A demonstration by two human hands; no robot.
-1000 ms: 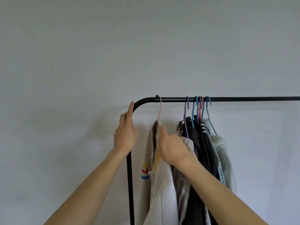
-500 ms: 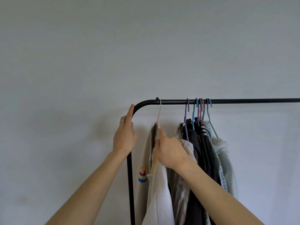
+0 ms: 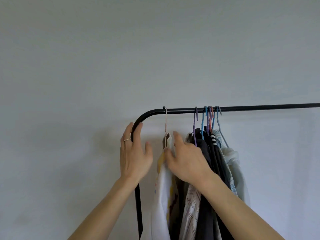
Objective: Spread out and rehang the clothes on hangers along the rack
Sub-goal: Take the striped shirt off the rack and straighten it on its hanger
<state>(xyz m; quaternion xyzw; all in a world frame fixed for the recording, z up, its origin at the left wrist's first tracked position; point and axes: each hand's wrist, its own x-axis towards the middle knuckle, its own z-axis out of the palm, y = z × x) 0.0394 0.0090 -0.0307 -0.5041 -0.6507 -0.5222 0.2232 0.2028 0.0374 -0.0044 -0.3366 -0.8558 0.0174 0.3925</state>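
A black clothes rack (image 3: 259, 108) runs across the picture and bends down at the left into an upright post (image 3: 138, 205). A white garment with coloured print (image 3: 162, 187) hangs alone on a pale hanger (image 3: 166, 122) close to the bend. To its right, several coloured hangers (image 3: 208, 115) are bunched together with dark, striped and pale blue clothes (image 3: 216, 161). My left hand (image 3: 135, 156) is spread open over the bend of the rack. My right hand (image 3: 187, 160) has loose fingers, with the thumb and fingertips touching the white garment's shoulder.
A plain pale wall fills the background. The rail to the right of the bunched hangers is bare as far as the picture's edge. The lower parts of the clothes are out of view.
My left hand has let go of the rack's bend and spread its fingers. My right hand has loosened its hold on the white garment's shoulder and straightened its forefinger.
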